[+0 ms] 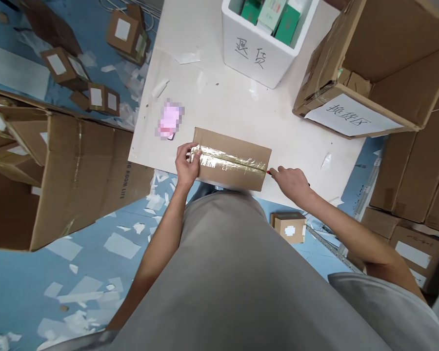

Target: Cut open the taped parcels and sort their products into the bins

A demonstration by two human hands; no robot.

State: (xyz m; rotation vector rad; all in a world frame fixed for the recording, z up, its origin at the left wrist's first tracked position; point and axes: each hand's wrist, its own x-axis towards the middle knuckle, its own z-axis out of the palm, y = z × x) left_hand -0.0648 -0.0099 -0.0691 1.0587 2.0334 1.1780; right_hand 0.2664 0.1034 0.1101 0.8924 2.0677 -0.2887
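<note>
A flat, oblong cardboard box (231, 170) lies at the near edge of the white table, with shiny tape along its middle seam. Around its left end is my left hand (188, 163), thumb on top and fingers curled at the side. My right hand (290, 181) is closed at the box's right end. From its fingertips pokes the red and dark tip of a slim box cutter (269, 172), touching the end of the taped seam. Most of the cutter is hidden in the palm. A phone (169, 119), blurred out, rests to the left of the box.
A white foam box (258, 58) with green cartons stands at the back of the table (205, 87). To its right is a big open carton (354, 107) with a paper label. Another large open carton (95, 165) is at left. Paper scraps and small boxes litter the blue floor.
</note>
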